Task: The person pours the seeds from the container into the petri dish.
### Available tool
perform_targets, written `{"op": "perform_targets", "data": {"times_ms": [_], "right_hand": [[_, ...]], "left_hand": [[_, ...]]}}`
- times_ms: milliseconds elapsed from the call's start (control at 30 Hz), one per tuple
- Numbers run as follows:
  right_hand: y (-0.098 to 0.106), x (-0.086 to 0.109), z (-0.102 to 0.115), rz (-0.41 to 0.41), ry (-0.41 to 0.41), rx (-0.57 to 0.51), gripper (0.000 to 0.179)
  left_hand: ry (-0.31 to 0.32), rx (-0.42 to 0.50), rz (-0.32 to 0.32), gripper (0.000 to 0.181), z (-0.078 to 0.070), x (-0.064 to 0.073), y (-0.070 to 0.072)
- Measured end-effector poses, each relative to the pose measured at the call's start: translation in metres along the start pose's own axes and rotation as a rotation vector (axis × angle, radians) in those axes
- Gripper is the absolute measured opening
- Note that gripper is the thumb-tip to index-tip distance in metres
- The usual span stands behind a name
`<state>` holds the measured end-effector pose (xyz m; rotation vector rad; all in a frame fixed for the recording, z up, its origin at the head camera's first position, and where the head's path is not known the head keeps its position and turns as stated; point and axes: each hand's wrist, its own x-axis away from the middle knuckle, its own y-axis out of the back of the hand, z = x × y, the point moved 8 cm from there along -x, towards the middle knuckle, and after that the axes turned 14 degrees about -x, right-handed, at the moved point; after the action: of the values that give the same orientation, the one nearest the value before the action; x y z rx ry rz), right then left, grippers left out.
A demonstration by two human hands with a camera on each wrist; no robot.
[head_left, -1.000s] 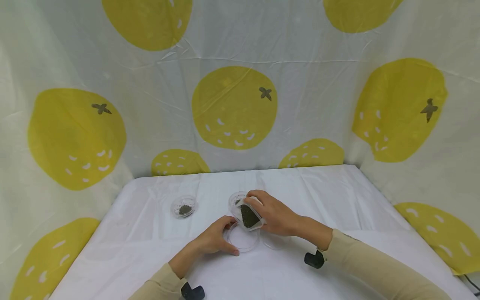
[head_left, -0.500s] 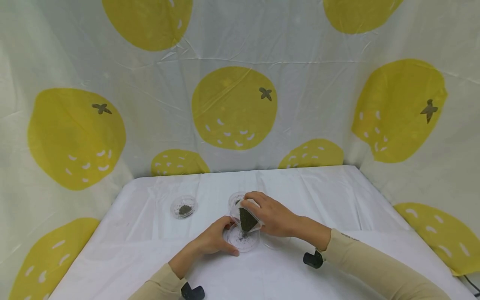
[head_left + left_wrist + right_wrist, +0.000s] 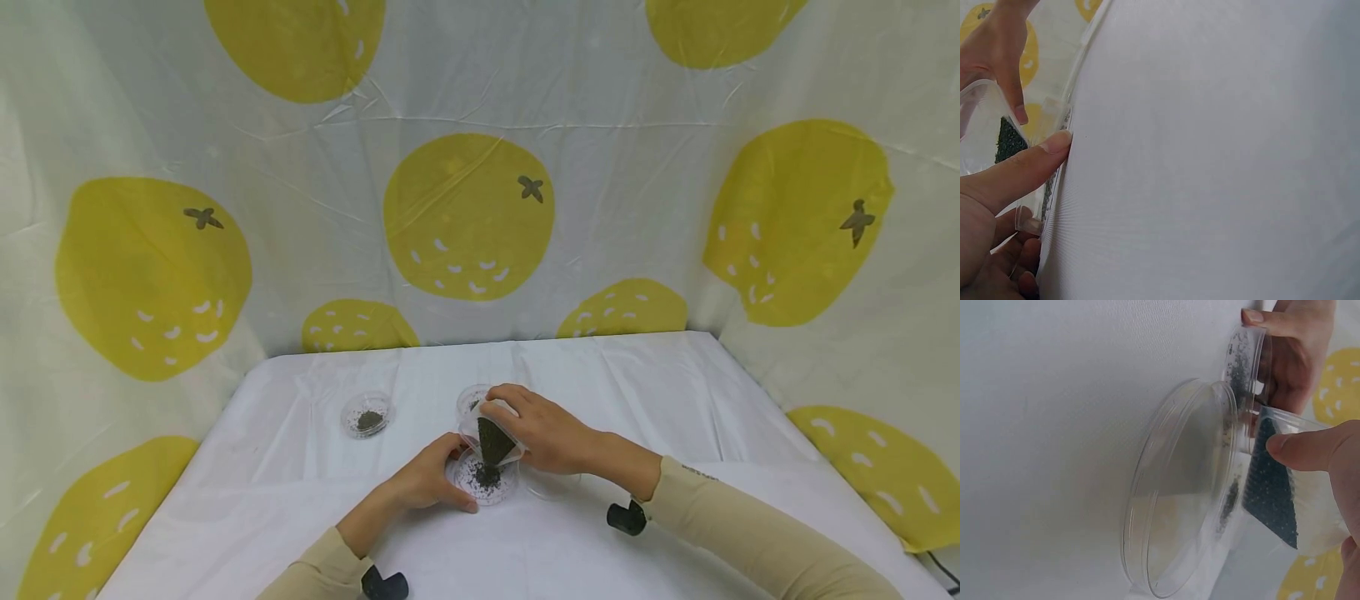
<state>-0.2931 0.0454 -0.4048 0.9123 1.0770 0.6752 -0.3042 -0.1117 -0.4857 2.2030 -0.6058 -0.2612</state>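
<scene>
My left hand (image 3: 427, 477) grips the edge of a clear petri dish (image 3: 510, 487) on the table, thumb at the near side and fingers at the far side. Over this dish, my right hand (image 3: 558, 435) holds a tilted clear plastic cup (image 3: 1316, 519) with dark granules (image 3: 1270, 487) in it. The cup's lower corner is close above the dish. A loose dark heap (image 3: 487, 475) with scattered grains lies on the dish floor. In the left wrist view, the left thumb (image 3: 1029, 169) presses along the dish rim.
Another petri dish (image 3: 387, 410) with a dark heap stands at the back left. A similar one (image 3: 465, 400) is partly hidden behind the cup. Right of the held dish lies a clear dish (image 3: 551, 487), partly under the right hand. White cloth (image 3: 637, 400) covers the table.
The right hand has tilted the cup further and shifted slightly left. Dark granules have fallen into the held dish, which was bare a second ago. The left hand has stayed in place.
</scene>
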Motion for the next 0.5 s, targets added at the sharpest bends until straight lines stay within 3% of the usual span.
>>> {"op": "perform_targets", "data": {"times_ms": [500], "right_hand": [[-0.0001, -0.002, 0.0004, -0.001, 0.028, 0.012, 0.088]], "left_hand": [[0.005, -0.018, -0.001, 0.084, -0.0003, 0.0005, 0.0011]]}}
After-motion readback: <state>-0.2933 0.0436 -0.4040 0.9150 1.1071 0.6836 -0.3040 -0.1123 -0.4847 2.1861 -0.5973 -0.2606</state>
